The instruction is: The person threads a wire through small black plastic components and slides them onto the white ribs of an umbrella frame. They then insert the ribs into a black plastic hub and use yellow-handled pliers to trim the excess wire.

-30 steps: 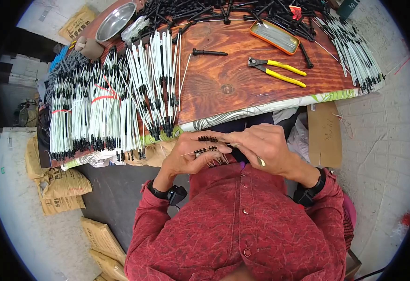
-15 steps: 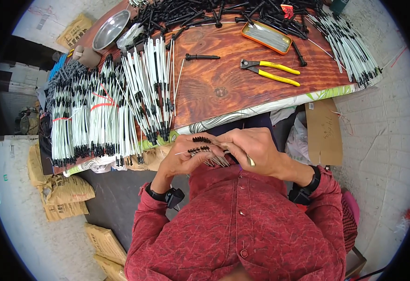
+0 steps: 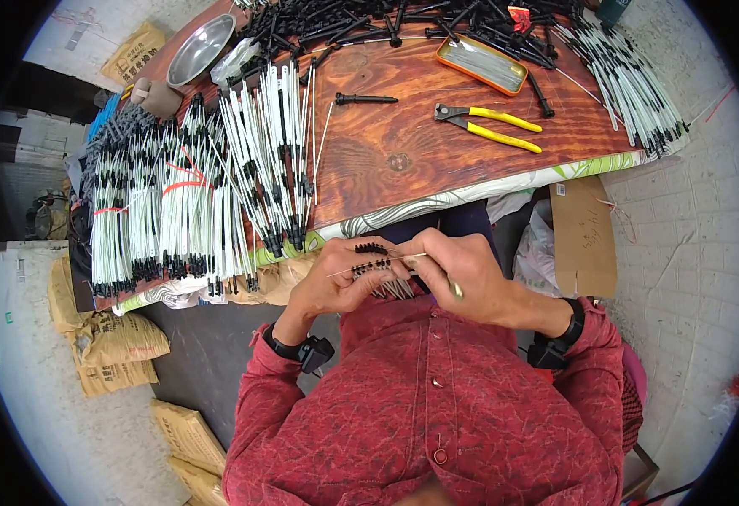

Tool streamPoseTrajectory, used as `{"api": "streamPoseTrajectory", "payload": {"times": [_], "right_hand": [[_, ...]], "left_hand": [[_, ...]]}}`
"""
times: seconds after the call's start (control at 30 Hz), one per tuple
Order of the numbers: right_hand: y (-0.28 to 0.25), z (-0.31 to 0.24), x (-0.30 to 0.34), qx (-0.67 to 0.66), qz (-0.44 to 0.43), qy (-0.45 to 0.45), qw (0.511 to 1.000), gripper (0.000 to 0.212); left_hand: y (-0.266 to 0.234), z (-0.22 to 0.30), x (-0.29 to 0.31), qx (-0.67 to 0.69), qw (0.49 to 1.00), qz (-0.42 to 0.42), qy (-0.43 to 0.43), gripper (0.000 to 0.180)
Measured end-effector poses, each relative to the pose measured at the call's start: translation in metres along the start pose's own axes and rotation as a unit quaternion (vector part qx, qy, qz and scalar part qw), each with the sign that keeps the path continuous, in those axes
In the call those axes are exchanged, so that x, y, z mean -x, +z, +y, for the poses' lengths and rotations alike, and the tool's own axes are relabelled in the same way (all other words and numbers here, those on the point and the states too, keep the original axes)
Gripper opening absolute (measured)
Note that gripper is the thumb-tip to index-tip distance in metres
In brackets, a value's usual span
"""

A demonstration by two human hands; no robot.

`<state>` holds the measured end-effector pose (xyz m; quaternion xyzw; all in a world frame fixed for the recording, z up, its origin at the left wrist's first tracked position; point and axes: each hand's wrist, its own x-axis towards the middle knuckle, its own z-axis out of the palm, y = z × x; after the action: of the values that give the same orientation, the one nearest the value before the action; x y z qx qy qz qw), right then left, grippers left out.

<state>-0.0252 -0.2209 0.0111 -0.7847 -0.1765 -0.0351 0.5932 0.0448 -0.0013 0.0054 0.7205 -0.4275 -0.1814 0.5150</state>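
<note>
Fingers point(image 3: 403, 268) of both hands around black ribbed pieces point(image 3: 371, 250)

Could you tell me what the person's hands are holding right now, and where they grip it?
The left hand cradles several small black ridged pieces; the right hand pinches a thin wire near its end.
</note>
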Motion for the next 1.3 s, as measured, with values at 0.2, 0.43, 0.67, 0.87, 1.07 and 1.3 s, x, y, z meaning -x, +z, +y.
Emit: {"api": "streamPoseTrajectory", "payload": {"times": [0.2,0.43,0.67,0.87,1.07,1.3], "right_hand": [[-0.013,0.0,-0.004,-0.295,-0.061,0.229,0.926,0.014],[-0.032,0.003,0.001,-0.137,-0.103,0.094,0.981,0.017],[-0.047,-0.004,0.014,-0.301,-0.172,0.254,0.903,0.02],[-0.051,-0.019,0.036,0.117,0.065,-0.009,0.991,0.021],[-0.065,-0.005,0.006,0.157,0.067,0.061,0.983,0.02],[-0.042,0.002,-0.008,0.167,0.017,-0.001,0.986,0.017]], "left_hand": [[0.003,-0.003,-0.003,-0.021,0.999,0.002,0.033,0.011],[0.009,0.0,-0.009,0.02,0.999,-0.001,0.025,0.012],[0.009,-0.008,0.0,0.07,0.997,0.003,0.019,0.013],[-0.013,-0.027,0.03,0.12,0.987,0.094,-0.052,0.015],[-0.025,-0.039,0.021,0.217,0.976,-0.023,0.012,0.022],[-0.026,-0.047,0.033,0.297,0.955,-0.006,0.013,0.021]]}}
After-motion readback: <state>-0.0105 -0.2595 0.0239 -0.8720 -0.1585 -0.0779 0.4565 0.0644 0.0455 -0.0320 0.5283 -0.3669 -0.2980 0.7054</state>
